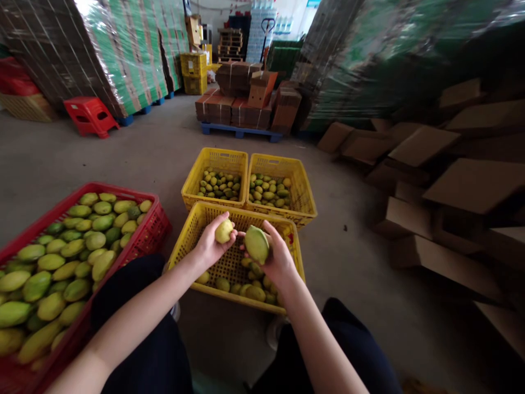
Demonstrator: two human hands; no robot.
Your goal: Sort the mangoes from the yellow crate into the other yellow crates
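Note:
My left hand point(212, 241) is closed around a small yellow lemon point(223, 231). In my right hand point(279, 254) lies a larger, greener lemon point(257, 244), with the fingers wrapped behind it. Both hands are close together above the near yellow crate point(186, 241), whose bottom holds several lemons toward its front side. Left of my legs stands a red crate point(153, 219) heaped with green and yellow lemons. Beyond the near crate, two more yellow crates, the left one point(192, 189) and the right one point(305, 200), each hold lemons.
Flattened and open cardboard boxes point(471, 186) pile up on the right. A blue pallet point(241, 131) with stacked cartons stands ahead. A red stool point(90, 116) is at the left, beside tall wrapped stacks point(127, 49). My legs flank the near crate.

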